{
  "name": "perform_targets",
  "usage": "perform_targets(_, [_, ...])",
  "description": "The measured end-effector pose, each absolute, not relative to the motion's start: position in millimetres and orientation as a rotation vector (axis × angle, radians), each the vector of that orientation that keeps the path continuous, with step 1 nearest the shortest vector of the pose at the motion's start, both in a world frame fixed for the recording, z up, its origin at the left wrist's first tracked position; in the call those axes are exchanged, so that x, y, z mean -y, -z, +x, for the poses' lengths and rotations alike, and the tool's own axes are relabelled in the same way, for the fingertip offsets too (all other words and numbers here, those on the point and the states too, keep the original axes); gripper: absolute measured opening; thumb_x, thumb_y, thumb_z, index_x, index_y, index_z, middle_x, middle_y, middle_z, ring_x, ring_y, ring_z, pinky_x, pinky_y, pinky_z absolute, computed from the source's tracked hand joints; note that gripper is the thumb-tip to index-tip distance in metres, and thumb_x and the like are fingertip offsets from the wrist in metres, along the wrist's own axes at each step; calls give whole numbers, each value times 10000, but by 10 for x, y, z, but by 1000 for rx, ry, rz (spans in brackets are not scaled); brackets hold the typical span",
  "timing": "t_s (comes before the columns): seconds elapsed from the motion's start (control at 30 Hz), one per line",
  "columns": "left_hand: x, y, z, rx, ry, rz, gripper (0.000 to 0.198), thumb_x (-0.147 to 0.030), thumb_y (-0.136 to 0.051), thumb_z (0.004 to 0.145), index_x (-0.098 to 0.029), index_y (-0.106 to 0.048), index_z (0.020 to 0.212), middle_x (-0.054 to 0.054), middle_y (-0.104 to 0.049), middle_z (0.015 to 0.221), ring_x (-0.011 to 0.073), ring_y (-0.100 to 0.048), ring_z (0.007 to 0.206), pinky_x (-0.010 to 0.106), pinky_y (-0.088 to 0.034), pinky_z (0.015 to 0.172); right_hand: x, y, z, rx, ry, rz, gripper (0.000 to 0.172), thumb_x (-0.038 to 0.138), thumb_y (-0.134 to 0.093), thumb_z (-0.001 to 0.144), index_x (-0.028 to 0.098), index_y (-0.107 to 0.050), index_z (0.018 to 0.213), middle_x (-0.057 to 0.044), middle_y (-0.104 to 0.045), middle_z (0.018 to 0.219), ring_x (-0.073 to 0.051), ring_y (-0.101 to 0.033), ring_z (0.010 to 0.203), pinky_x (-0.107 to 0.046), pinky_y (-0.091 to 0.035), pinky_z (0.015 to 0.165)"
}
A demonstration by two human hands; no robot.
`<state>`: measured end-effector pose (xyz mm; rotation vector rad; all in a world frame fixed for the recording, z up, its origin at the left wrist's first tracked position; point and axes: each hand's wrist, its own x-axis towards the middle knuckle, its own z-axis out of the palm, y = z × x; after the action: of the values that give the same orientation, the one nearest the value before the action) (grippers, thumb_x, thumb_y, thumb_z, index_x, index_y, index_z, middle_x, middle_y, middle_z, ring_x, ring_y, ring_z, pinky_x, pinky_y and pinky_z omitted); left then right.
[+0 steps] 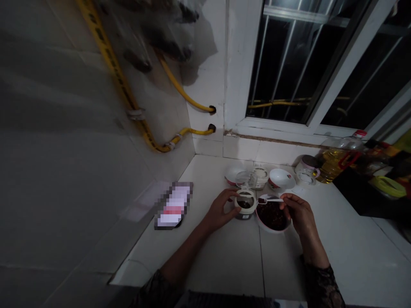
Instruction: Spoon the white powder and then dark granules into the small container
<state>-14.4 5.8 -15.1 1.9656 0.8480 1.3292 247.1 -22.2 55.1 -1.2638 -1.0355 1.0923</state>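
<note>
My left hand [223, 208] is wrapped round a small seasoning jar [245, 214] with its clear lid [246, 179] flipped back. Dark contents show inside the jar. Between the fingers of my right hand [300, 211] is the handle of a small white spoon [272, 199]. The spoon's bowl carries a bit of dark stuff and hovers between the jar and a white bowl [272, 230]. That bowl, beside the jar, holds a dark reddish-brown mixture. My right fingers are above its right rim; whether they touch it I cannot tell.
Behind stand another lidded jar [260, 177], a small white bowl [281, 178] and a partly hidden bowl [231, 173]. To the right are a dark-lidded jar [307, 169], an oil bottle [337, 160] and a black box [356, 192]. A lit phone [175, 205] lies left, near the wall.
</note>
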Motion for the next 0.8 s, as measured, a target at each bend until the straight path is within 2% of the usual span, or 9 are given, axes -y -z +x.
perform_targets(0.13, [-55,137,-149,-856,-1330,1973,300,-308,-662,860,-219,-583,1136,129,-593,1282,258,-595,1174,372,-540,885,298,-537,2220,1285,-848,-1244,261,463,-646,782,204,-651,812,-5,-652,615,-108,-465,400,-251,-386,425])
perform_targets(0.23, [-58,129,-149,-844,-1331,1986,315,-315,-668,860,-213,-580,1145,134,-604,1260,261,-597,1170,363,-538,864,352,-492,2107,1662,-594,-1217,223,417,-579,865,227,-695,858,-56,-732,777,-192,-659,651,-297,-521,631])
perform_targets(0.3, [-62,125,-142,-828,-1339,1973,326,-313,-674,855,-205,-579,1149,139,-606,1254,267,-595,1172,353,-541,836,369,-461,2096,1834,-481,-1161,215,380,-556,883,234,-714,870,-76,-757,857,-229,-700,800,-329,-536,759])
perform_targets(0.33, [-65,125,-136,-828,-1341,1966,316,-319,-680,852,-204,-588,1131,138,-608,1254,269,-594,1170,352,-540,832,373,-448,2106,1860,-453,-1155,220,373,-545,891,236,-716,879,-77,-760,862,-234,-702,806,-336,-536,775])
perform_targets(0.53, [-80,135,-112,-830,-1344,1928,341,-363,-702,835,-204,-599,1119,137,-613,1256,275,-589,1183,357,-540,846,379,-400,2229,1650,-435,-1300,270,457,-557,906,227,-699,895,-46,-725,745,-168,-560,527,-295,-498,574])
perform_targets(0.67, [-82,127,-122,-830,-1343,1935,349,-351,-713,823,-204,-600,1119,142,-609,1269,281,-581,1200,368,-542,861,382,-386,2269,1640,-422,-1271,260,459,-596,890,224,-704,911,-41,-716,735,-142,-503,495,-279,-464,540])
perform_targets(0.8, [-79,116,-128,-832,-1346,1960,354,-339,-715,821,-213,-599,1131,133,-613,1271,278,-574,1215,367,-541,865,388,-410,2339,1535,-456,-1294,260,462,-619,878,216,-699,908,-38,-684,704,-151,-510,536,-274,-432,531])
